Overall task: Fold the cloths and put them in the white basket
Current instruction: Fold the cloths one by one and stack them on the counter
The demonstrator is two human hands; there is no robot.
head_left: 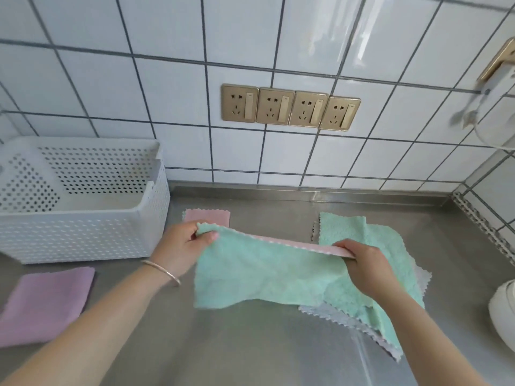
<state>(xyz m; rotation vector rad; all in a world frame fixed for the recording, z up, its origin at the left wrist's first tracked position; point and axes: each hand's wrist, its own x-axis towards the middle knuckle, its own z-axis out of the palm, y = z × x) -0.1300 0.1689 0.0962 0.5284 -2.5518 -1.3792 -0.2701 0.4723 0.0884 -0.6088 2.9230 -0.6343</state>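
Note:
I hold a green cloth [262,274] with a pink back by its two top corners, stretched above the steel counter. My left hand [184,243] pinches the left corner and my right hand [362,263] pinches the right corner. The white perforated basket [83,235] stands at the left against the wall, and nothing shows inside it. A pile of unfolded cloths lies under my right hand, a green cloth [348,227] on top of grey ones [328,313]. A folded pink cloth [207,215] lies behind my left hand. A folded purple cloth [44,305] lies in front of the basket.
The steel counter [250,352] meets a white tiled wall with a row of gold sockets [289,108]. A white appliance [503,307] stands at the right edge, and a white cable and plug [490,107] hang above it.

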